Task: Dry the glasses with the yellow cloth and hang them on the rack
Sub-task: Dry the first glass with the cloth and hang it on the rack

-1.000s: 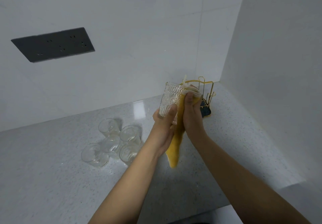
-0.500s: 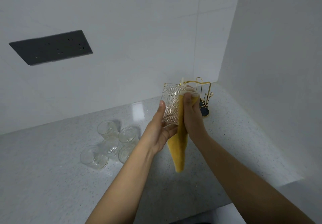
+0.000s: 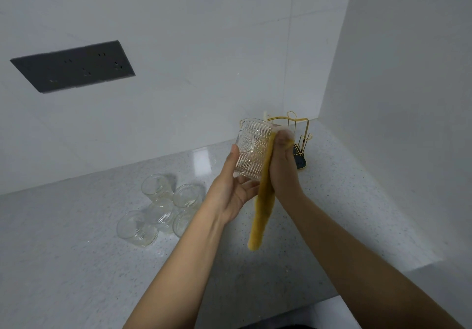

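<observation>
A glass (image 3: pixel 251 147) is held above the counter (image 3: pixel 76 264) between the left hand (image 3: pixel 233 190) and right hand (image 3: pixel 282 165), cloth (image 3: pixel 263 208) hanging under it; rack (image 3: pixel 296 139) behind, five glasses (image 3: pixel 161 208) clustered left

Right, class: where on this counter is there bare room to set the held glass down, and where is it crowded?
Free: the counter in front of the cluster of glasses, and the stretch between that cluster and the gold rack, under the yellow cloth. Crowded: the cluster itself, five glasses close together, and the corner around the rack.
</observation>
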